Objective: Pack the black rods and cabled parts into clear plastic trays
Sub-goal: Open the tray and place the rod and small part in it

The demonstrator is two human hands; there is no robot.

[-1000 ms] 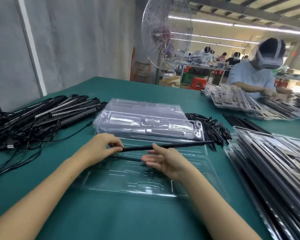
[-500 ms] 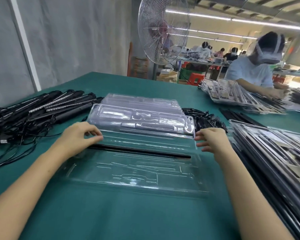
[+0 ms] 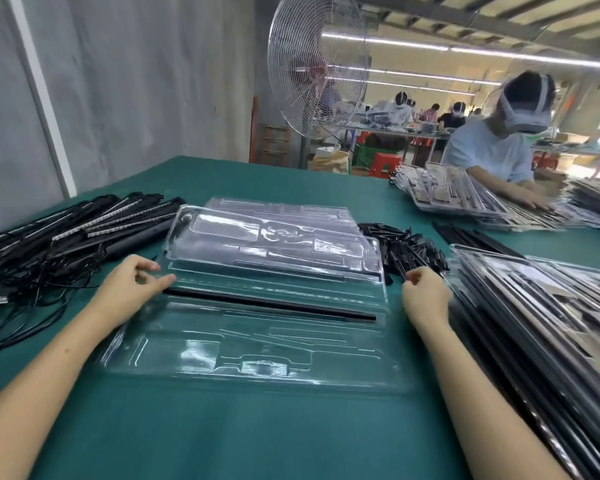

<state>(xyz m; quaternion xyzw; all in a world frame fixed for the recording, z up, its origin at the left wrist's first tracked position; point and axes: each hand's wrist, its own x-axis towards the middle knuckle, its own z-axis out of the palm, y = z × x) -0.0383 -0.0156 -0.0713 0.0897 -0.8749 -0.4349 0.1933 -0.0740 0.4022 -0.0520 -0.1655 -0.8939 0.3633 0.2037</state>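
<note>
We record one black rod (image 3: 271, 304) lying in a channel of the near clear tray (image 3: 194, 351). Our left hand (image 3: 132, 289), loosely curled and holding nothing, rests at the rod's end. Our right hand (image 3: 426, 296) curls at the rod pile (image 3: 409, 251); we cannot tell its hold.

One camera sits on the person's head. It looks forward and down across the wide green cloth-covered table (image 3: 291, 438), close to the left hand (image 3: 132, 289) and right hand (image 3: 426, 292) in the middle of the frame.
</note>
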